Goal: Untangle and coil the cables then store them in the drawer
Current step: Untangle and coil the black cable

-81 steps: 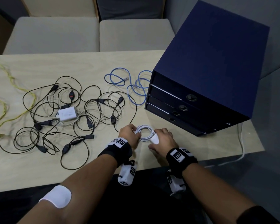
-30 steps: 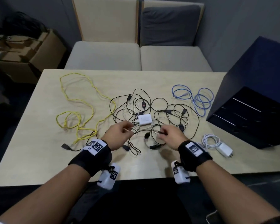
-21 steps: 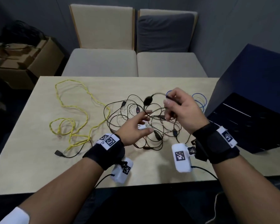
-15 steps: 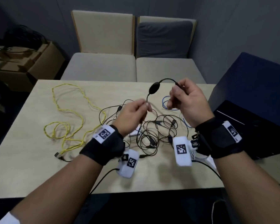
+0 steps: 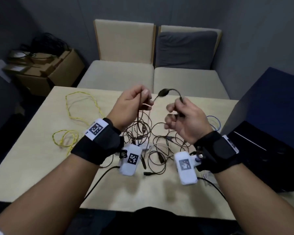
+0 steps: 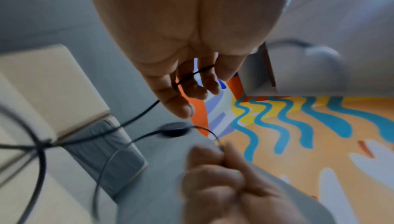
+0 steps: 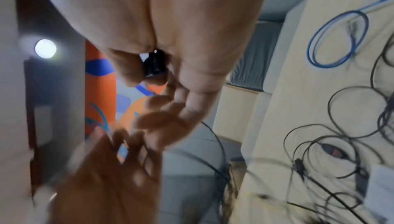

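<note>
A thin black cable (image 5: 163,93) with an oval inline piece arches between my two raised hands above the table. My left hand (image 5: 143,100) grips one strand, which runs through its curled fingers (image 6: 192,77). My right hand (image 5: 178,107) pinches the cable's black plug (image 7: 153,64) between thumb and fingers. From both hands the cable hangs down into a tangle of black cables (image 5: 153,145) on the table. A yellow cable (image 5: 80,106) lies loose at the left. A blue cable (image 5: 214,122) lies at the right, beside the dark blue drawer unit (image 5: 270,116), whose drawers are closed.
The wooden table (image 5: 32,158) stands in front of two beige seats (image 5: 122,73). An open cardboard box (image 5: 46,68) with more cables is on the floor at the far left. A white charger (image 7: 381,194) lies within the black tangle.
Both hands have risen higher above the table with the black cable. My left hand has moved up close to the oval piece. Earlier, a coiled white cable was left by the drawer unit.
</note>
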